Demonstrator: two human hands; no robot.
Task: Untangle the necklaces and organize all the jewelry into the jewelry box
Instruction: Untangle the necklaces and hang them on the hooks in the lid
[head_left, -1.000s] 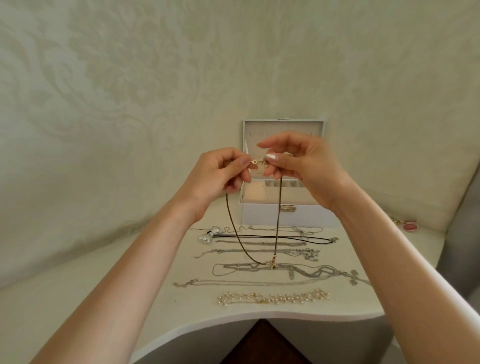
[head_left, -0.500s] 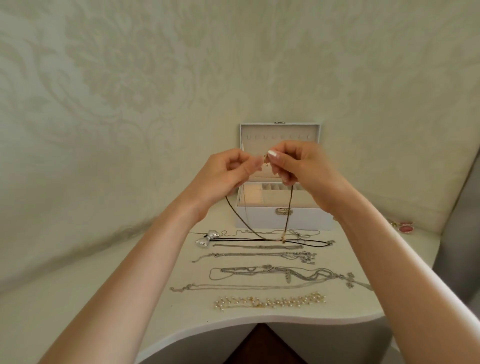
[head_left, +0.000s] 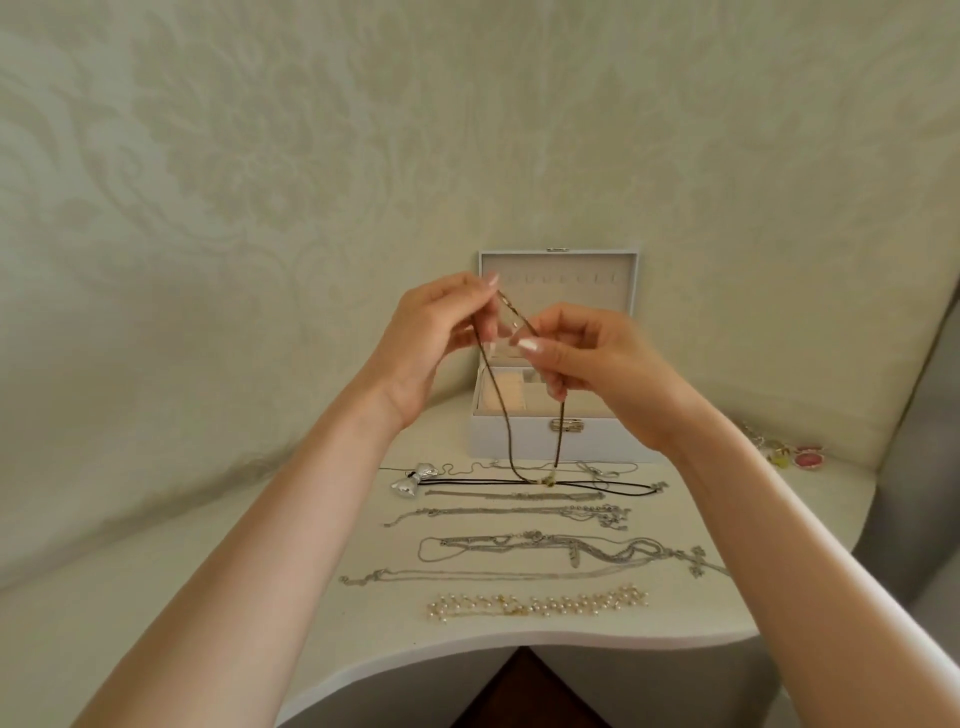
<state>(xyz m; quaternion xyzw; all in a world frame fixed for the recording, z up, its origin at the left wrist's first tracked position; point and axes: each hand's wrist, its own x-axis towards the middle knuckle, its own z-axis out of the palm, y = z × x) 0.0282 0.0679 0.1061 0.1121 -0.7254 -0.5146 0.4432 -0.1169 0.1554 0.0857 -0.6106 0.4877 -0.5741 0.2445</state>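
Bronze necklace (head_left: 559, 447) hangs looped before the open jewelry box (head_left: 519, 441); left hand (head_left: 436, 338) and right hand (head_left: 587, 353) each pinch its top; seemingly light, limp, slippery; best gripped near the clasp.

Matt white jewelry box (head_left: 519, 441) w/ shiny metal clasp (head_left: 567, 425) — glossy pearl necklace (head_left: 537, 605), silvery chains (head_left: 511, 511).

Left hand (head_left: 431, 338), right hand (head_left: 592, 358) (both pinched)

The right hand (head_left: 587, 358) hides much of the jewelry box (head_left: 519, 441) interior.
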